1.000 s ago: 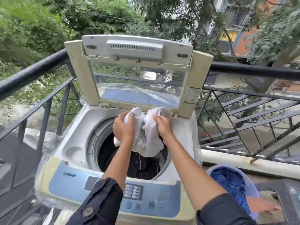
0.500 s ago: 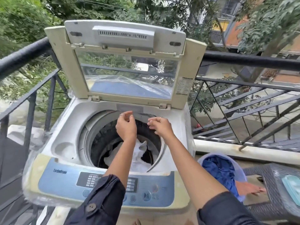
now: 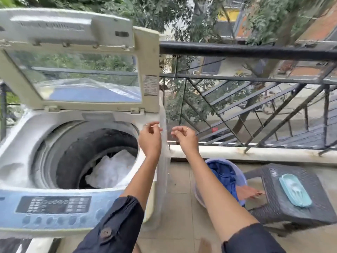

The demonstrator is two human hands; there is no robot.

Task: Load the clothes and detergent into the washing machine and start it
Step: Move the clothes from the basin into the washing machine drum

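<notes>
The top-loading washing machine (image 3: 21,136) stands at the left with its lid (image 3: 78,57) raised upright. A white cloth (image 3: 113,168) lies inside the dark drum (image 3: 80,154). My left hand (image 3: 149,137) hovers over the machine's right rim, fingers loosely curled, holding nothing. My right hand (image 3: 185,138) hangs just past the machine's right side, above the floor, also with nothing in it. Below my right forearm a lilac tub (image 3: 238,172) on the floor holds blue clothes (image 3: 223,177). The blue control panel (image 3: 54,205) runs along the machine's near edge.
A black metal railing (image 3: 255,52) closes the balcony behind and to the right. A dark woven stool (image 3: 299,196) at the right carries a light-blue tray (image 3: 295,190). A bare foot (image 3: 249,192) shows between tub and stool. Tiled floor lies between machine and tub.
The white cloth left both hands and dropped into the drum. The hands rose, then shifted right past the machine's rim as the view swung right toward the tub.
</notes>
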